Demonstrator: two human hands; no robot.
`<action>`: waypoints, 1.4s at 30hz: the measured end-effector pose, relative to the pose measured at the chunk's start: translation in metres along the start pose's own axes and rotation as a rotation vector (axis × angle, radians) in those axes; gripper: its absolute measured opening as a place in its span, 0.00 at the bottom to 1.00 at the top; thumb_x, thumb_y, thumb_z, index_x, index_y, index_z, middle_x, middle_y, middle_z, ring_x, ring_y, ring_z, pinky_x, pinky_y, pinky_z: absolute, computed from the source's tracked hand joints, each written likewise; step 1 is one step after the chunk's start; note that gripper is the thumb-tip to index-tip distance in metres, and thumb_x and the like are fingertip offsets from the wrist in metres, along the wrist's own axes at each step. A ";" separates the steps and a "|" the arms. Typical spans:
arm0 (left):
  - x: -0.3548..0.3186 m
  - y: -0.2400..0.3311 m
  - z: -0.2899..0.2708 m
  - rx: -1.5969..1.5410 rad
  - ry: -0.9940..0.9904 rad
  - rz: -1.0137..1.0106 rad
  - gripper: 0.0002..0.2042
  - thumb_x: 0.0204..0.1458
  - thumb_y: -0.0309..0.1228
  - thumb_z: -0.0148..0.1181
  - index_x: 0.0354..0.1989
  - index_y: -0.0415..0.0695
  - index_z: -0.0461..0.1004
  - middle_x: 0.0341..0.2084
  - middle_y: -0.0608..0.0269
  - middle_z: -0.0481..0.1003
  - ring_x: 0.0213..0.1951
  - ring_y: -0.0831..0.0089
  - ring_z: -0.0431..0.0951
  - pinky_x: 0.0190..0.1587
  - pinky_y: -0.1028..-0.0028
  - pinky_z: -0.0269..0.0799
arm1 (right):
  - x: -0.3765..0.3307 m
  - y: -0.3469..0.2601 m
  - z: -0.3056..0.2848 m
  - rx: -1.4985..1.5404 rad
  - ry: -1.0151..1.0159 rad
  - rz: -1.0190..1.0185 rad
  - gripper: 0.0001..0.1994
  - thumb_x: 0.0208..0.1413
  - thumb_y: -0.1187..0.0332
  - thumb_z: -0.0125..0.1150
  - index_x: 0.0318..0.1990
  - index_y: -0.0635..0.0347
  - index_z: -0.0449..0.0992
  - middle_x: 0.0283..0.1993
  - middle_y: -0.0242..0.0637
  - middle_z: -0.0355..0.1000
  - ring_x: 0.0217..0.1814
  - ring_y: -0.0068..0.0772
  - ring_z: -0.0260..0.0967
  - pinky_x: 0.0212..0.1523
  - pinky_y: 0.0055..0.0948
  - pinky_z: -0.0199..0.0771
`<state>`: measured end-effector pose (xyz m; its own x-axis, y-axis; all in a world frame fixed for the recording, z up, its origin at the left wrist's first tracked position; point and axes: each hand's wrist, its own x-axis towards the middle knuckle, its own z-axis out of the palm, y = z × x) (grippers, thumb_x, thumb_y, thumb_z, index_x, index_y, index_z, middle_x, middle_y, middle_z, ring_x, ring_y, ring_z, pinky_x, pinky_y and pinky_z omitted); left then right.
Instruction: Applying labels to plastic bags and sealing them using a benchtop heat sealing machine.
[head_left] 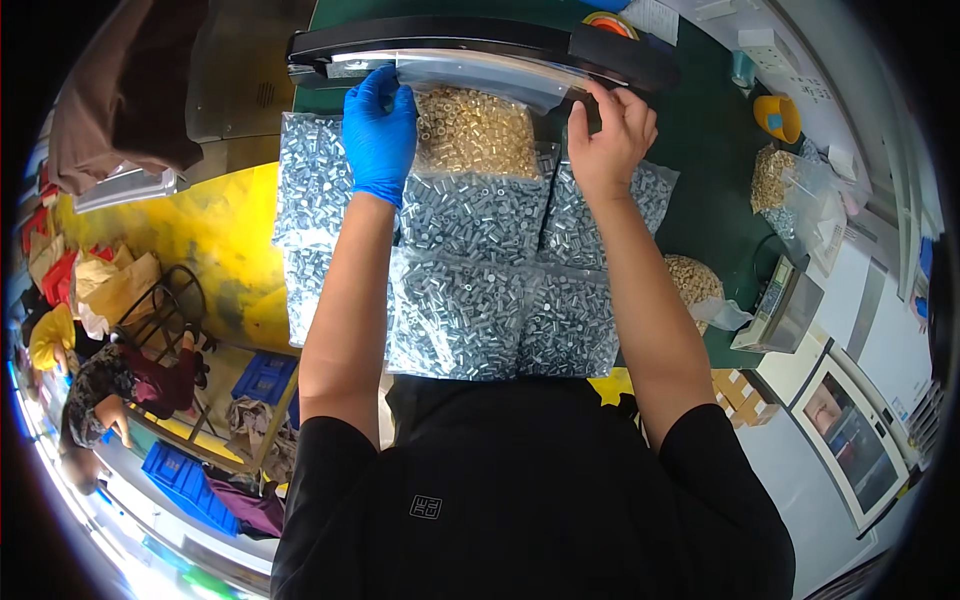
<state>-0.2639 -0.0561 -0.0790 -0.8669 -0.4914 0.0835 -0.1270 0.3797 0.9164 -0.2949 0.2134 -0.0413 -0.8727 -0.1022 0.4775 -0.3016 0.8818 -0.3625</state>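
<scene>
My left hand [380, 135] wears a blue glove and pinches the left top edge of a clear plastic bag of small brass-coloured parts [478, 130]. My bare right hand [612, 135] grips the same bag's right top edge. The bag's open mouth lies under the black arm of a heat sealer [480, 45] at the far edge of the green table [710, 180]. Beneath the bag lie several sealed clear bags of small silver metal parts [470, 300], stacked between my forearms.
On the right stand a small weighing scale [785, 305], an open bag of brass parts [690, 280], another bag of parts [790, 185] and a yellow cup [778, 115]. At the left, a yellow floor area, blue crates [190, 480] and another person [100, 390] seated below.
</scene>
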 end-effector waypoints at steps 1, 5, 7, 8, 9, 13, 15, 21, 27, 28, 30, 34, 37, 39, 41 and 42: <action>0.001 -0.002 0.002 0.002 -0.001 0.000 0.13 0.55 0.26 0.63 0.49 0.43 0.77 0.37 0.62 0.74 0.37 0.70 0.74 0.45 0.72 0.72 | 0.002 0.000 -0.001 -0.037 -0.010 -0.032 0.16 0.50 0.63 0.68 0.48 0.43 0.81 0.50 0.35 0.68 0.55 0.43 0.64 0.58 0.45 0.60; 0.003 -0.001 0.010 -0.131 0.026 -0.098 0.12 0.54 0.26 0.64 0.46 0.40 0.77 0.35 0.63 0.77 0.35 0.75 0.75 0.44 0.74 0.73 | 0.008 -0.002 0.004 -0.071 0.053 -0.106 0.17 0.50 0.62 0.67 0.49 0.42 0.81 0.55 0.36 0.68 0.60 0.46 0.61 0.63 0.47 0.56; 0.005 0.003 0.012 -0.235 0.045 -0.152 0.11 0.54 0.26 0.65 0.45 0.39 0.76 0.34 0.63 0.78 0.35 0.76 0.75 0.43 0.75 0.73 | 0.010 -0.003 0.007 -0.078 0.036 -0.101 0.16 0.50 0.62 0.67 0.49 0.43 0.82 0.56 0.37 0.68 0.62 0.48 0.60 0.65 0.47 0.54; 0.006 0.004 0.012 -0.240 0.047 -0.160 0.10 0.55 0.25 0.64 0.45 0.39 0.76 0.35 0.65 0.79 0.36 0.78 0.76 0.44 0.77 0.73 | 0.012 -0.004 0.008 -0.077 0.036 -0.100 0.16 0.50 0.62 0.67 0.49 0.43 0.82 0.56 0.37 0.68 0.62 0.48 0.60 0.65 0.47 0.54; 0.006 0.005 0.013 -0.246 0.049 -0.168 0.09 0.56 0.24 0.64 0.44 0.40 0.76 0.36 0.66 0.79 0.38 0.79 0.77 0.45 0.79 0.73 | 0.013 -0.004 0.009 -0.061 0.031 -0.104 0.15 0.50 0.62 0.67 0.47 0.43 0.82 0.55 0.36 0.69 0.62 0.48 0.60 0.65 0.47 0.54; 0.005 0.004 0.011 -0.292 0.030 -0.148 0.08 0.56 0.23 0.64 0.43 0.40 0.76 0.35 0.67 0.79 0.38 0.79 0.77 0.45 0.79 0.72 | 0.014 -0.005 0.010 -0.026 0.052 -0.146 0.11 0.50 0.64 0.67 0.43 0.45 0.84 0.53 0.35 0.71 0.62 0.49 0.60 0.65 0.46 0.55; 0.004 0.008 0.012 -0.306 0.038 -0.159 0.08 0.55 0.22 0.64 0.42 0.40 0.76 0.35 0.67 0.79 0.38 0.79 0.77 0.45 0.79 0.72 | 0.011 -0.001 0.011 0.006 0.066 -0.140 0.11 0.50 0.64 0.67 0.42 0.45 0.84 0.53 0.34 0.71 0.62 0.49 0.60 0.65 0.46 0.56; 0.005 0.005 0.011 -0.335 0.062 -0.172 0.10 0.55 0.24 0.65 0.45 0.38 0.75 0.36 0.63 0.79 0.38 0.77 0.77 0.45 0.77 0.74 | 0.003 -0.004 0.000 0.050 0.079 -0.092 0.09 0.49 0.67 0.69 0.39 0.49 0.83 0.46 0.33 0.73 0.55 0.43 0.65 0.60 0.43 0.61; 0.014 0.005 0.008 -0.445 0.029 -0.241 0.07 0.54 0.22 0.65 0.41 0.39 0.78 0.35 0.66 0.80 0.37 0.79 0.77 0.44 0.79 0.73 | -0.028 -0.012 0.002 0.408 -0.043 0.153 0.04 0.57 0.70 0.65 0.37 0.58 0.81 0.34 0.34 0.74 0.28 0.26 0.70 0.30 0.26 0.71; 0.015 0.003 0.007 -0.441 0.032 -0.240 0.07 0.54 0.22 0.65 0.41 0.39 0.78 0.35 0.66 0.80 0.37 0.79 0.77 0.44 0.79 0.73 | -0.036 -0.017 0.002 0.410 -0.151 0.289 0.05 0.58 0.69 0.65 0.38 0.60 0.81 0.35 0.35 0.75 0.29 0.25 0.71 0.31 0.25 0.71; 0.014 -0.002 0.005 -0.455 0.023 -0.236 0.08 0.54 0.21 0.66 0.42 0.40 0.79 0.37 0.66 0.81 0.39 0.79 0.78 0.47 0.79 0.72 | -0.049 -0.021 -0.002 0.467 -0.375 0.501 0.09 0.60 0.68 0.64 0.41 0.65 0.79 0.39 0.38 0.79 0.37 0.23 0.76 0.34 0.25 0.73; 0.003 0.001 0.010 -0.529 0.017 -0.229 0.07 0.56 0.23 0.65 0.42 0.40 0.79 0.38 0.66 0.80 0.39 0.80 0.77 0.47 0.78 0.72 | -0.072 -0.013 0.010 0.785 -0.408 0.812 0.18 0.62 0.67 0.61 0.54 0.71 0.73 0.47 0.46 0.77 0.48 0.35 0.77 0.49 0.30 0.78; -0.001 -0.015 0.003 -0.366 0.035 -0.293 0.08 0.55 0.24 0.65 0.42 0.38 0.76 0.39 0.63 0.79 0.41 0.77 0.77 0.49 0.76 0.72 | -0.050 -0.015 0.007 1.160 -0.254 1.190 0.21 0.63 0.69 0.57 0.58 0.75 0.66 0.53 0.56 0.72 0.53 0.46 0.75 0.57 0.38 0.76; -0.001 -0.018 0.003 -0.389 0.036 -0.346 0.10 0.55 0.26 0.66 0.43 0.38 0.74 0.39 0.63 0.78 0.41 0.76 0.76 0.48 0.75 0.71 | -0.035 -0.008 0.010 1.273 -0.202 1.291 0.19 0.63 0.72 0.53 0.57 0.77 0.64 0.56 0.61 0.68 0.57 0.55 0.72 0.61 0.44 0.73; 0.004 -0.013 0.005 -0.409 0.030 -0.424 0.12 0.56 0.28 0.65 0.44 0.38 0.72 0.37 0.64 0.77 0.38 0.76 0.74 0.45 0.75 0.71 | -0.022 0.001 0.011 1.493 -0.117 1.287 0.15 0.63 0.74 0.50 0.52 0.78 0.66 0.54 0.61 0.69 0.58 0.58 0.71 0.64 0.48 0.72; 0.006 -0.011 0.006 -0.409 0.028 -0.423 0.12 0.56 0.28 0.65 0.44 0.38 0.72 0.37 0.64 0.77 0.38 0.76 0.74 0.45 0.75 0.71 | -0.020 0.007 0.014 1.570 -0.101 1.314 0.10 0.60 0.76 0.52 0.46 0.75 0.68 0.48 0.54 0.72 0.53 0.54 0.75 0.57 0.45 0.78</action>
<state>-0.2701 -0.0585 -0.0909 -0.7679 -0.5568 -0.3167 -0.2575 -0.1844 0.9485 -0.2847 0.2152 -0.0648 -0.7931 0.0624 -0.6059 0.4388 -0.6314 -0.6393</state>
